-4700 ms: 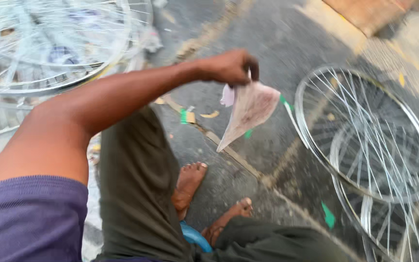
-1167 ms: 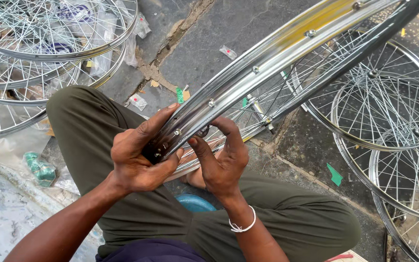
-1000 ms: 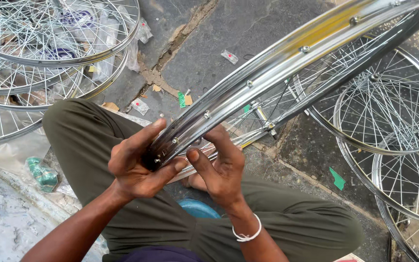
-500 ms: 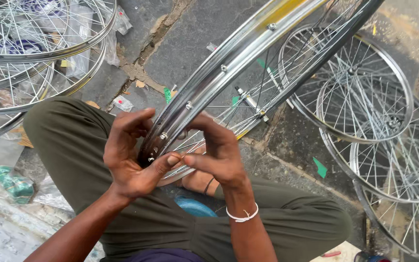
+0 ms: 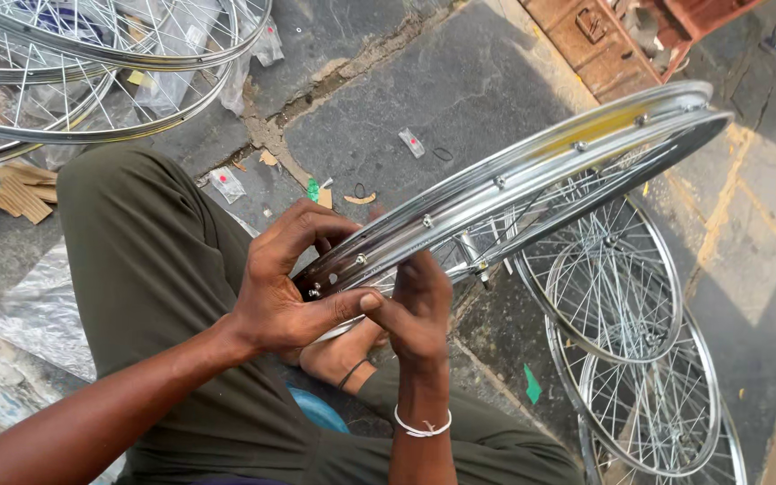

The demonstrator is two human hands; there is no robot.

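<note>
Left grip: the left hand [image 5: 285, 296] is clasping the near end of the shiny wheel rim [image 5: 514, 184], thumb stretching across underneath to meet the other hand.
Right grip: the right hand [image 5: 419, 310] is pinching at the rim's inner channel beside the spoke nipples [image 5: 357, 260]; what the fingertips are holding is hidden.
Rim: it is resting over the lap, slanting up and away to the right.
Doing it well: judging by the pose, steadying with the left while the right is working one hole at a time suits best.
Around: finished spoked wheels [image 5: 621, 296] are lying on the stone floor [image 5: 460, 90] to the right, more [image 5: 74, 63] at the top left; paper scraps are littering the floor.
In the way: the knees and bare foot [image 5: 339, 355] are crowding the rim's underside.
</note>
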